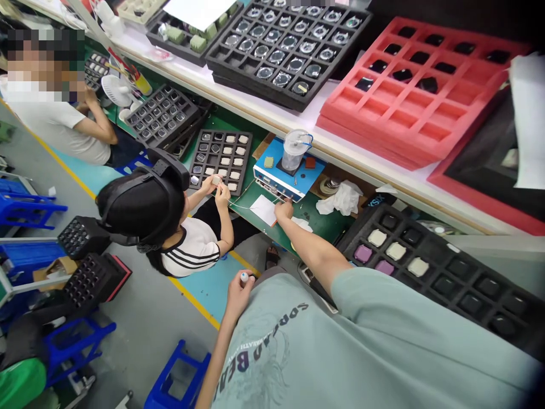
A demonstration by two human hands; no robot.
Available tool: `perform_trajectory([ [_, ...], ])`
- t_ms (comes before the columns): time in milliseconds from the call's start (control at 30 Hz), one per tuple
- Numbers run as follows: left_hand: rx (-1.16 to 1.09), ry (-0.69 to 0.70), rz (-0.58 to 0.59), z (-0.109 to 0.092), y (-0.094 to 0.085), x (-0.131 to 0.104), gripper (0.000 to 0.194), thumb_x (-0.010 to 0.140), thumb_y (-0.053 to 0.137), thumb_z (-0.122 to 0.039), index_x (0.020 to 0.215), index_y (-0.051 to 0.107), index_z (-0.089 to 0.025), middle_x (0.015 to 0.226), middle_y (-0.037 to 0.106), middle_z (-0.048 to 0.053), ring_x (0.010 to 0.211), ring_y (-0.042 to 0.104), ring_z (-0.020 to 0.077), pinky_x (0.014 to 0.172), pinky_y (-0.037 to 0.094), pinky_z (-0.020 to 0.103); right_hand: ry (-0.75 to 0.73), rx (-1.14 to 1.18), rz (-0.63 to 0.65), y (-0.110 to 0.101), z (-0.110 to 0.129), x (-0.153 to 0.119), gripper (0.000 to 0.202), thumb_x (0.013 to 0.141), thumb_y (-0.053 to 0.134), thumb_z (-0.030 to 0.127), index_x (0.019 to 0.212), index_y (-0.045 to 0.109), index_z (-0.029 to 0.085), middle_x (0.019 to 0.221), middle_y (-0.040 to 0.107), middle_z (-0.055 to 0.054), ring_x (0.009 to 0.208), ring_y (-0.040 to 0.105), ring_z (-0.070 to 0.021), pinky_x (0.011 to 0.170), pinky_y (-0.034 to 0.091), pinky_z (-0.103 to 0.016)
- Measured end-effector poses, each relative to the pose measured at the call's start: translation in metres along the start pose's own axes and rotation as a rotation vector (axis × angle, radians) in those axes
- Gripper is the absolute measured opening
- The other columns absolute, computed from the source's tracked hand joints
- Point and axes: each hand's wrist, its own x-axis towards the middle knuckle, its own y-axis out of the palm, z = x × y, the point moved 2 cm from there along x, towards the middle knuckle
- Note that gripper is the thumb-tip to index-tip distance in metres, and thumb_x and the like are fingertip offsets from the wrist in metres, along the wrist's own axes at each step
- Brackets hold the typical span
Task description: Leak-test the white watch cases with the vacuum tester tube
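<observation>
My left hand (239,292) hangs low beside my shirt, its fingers closed on a small white cylinder (244,277) with a blue dot on its end. Stretched out over the green bench, my right hand (284,210) is at the front of a blue box-shaped device (264,170). Its fingers are closed near the lower front panel; what they hold, if anything, is too small to make out. A clear plastic cup (293,153) with a blue tube stands on the device. White paper (264,209) lies just left of my right hand.
A co-worker (183,244) sits at the left, holding a small pale piece above a black tray (204,187). Watch trays (289,51) and red foam trays (409,119) fill the shelf. Another black tray (447,250) lies at right. A blue stool (179,378) stands on the floor.
</observation>
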Motion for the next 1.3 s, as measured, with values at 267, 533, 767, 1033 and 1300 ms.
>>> perform_trajectory([
  [267, 0.020, -0.001, 0.013, -0.010, -0.002, 0.006, 0.051, 0.079, 0.062, -0.057, 0.105, 0.066, -0.014, 0.086, 0.062, 0.004, 0.071, 0.046, 0.0128, 0.070, 0.037, 0.027, -0.001, -0.087, 0.002, -0.001, 0.001, 0.004, 0.037, 0.095, 0.054, 0.022, 0.127, 0.060, 0.004, 0.107, 0.072, -0.025, 0.108, 0.071, -0.0331, 0.092, 0.056, -0.041],
  [533, 0.026, 0.010, 0.016, -0.022, -0.003, 0.010, 0.053, 0.077, 0.061, -0.060, 0.103, 0.065, -0.014, 0.080, 0.059, 0.003, 0.068, 0.044, 0.0126, 0.068, 0.035, 0.027, -0.128, -0.151, 0.005, -0.009, -0.013, -0.006, 0.041, 0.099, 0.046, 0.024, 0.138, 0.056, 0.014, 0.108, 0.073, -0.017, 0.106, 0.071, -0.0321, 0.095, 0.053, -0.044],
  [767, 0.036, -0.004, 0.017, -0.031, -0.008, 0.009, 0.055, 0.076, 0.059, -0.062, 0.102, 0.065, -0.014, 0.080, 0.057, 0.003, 0.067, 0.042, 0.0130, 0.068, 0.035, 0.028, -0.254, -0.219, -0.024, -0.017, -0.019, -0.019, 0.051, 0.100, 0.041, 0.024, 0.150, 0.048, 0.017, 0.151, 0.046, -0.021, 0.115, 0.066, -0.0298, 0.099, 0.050, -0.040],
  [1033, 0.056, -0.008, 0.035, -0.027, -0.011, 0.009, 0.053, 0.076, 0.059, -0.061, 0.102, 0.065, -0.015, 0.088, 0.063, 0.005, 0.071, 0.046, 0.0144, 0.071, 0.036, 0.029, -0.281, -0.305, 0.093, -0.022, -0.005, -0.009, 0.047, 0.100, 0.047, 0.026, 0.143, 0.057, 0.011, 0.145, 0.054, -0.022, 0.118, 0.065, -0.0316, 0.103, 0.050, -0.041],
  [1300, 0.046, 0.020, 0.036, -0.011, -0.011, 0.011, 0.047, 0.079, 0.061, -0.056, 0.104, 0.066, -0.015, 0.085, 0.062, 0.004, 0.072, 0.047, 0.0138, 0.072, 0.037, 0.028, -0.183, -0.340, 0.167, -0.017, 0.011, 0.002, 0.044, 0.100, 0.052, 0.037, 0.125, 0.069, 0.004, 0.129, 0.064, -0.028, 0.118, 0.066, -0.0329, 0.101, 0.052, -0.040],
])
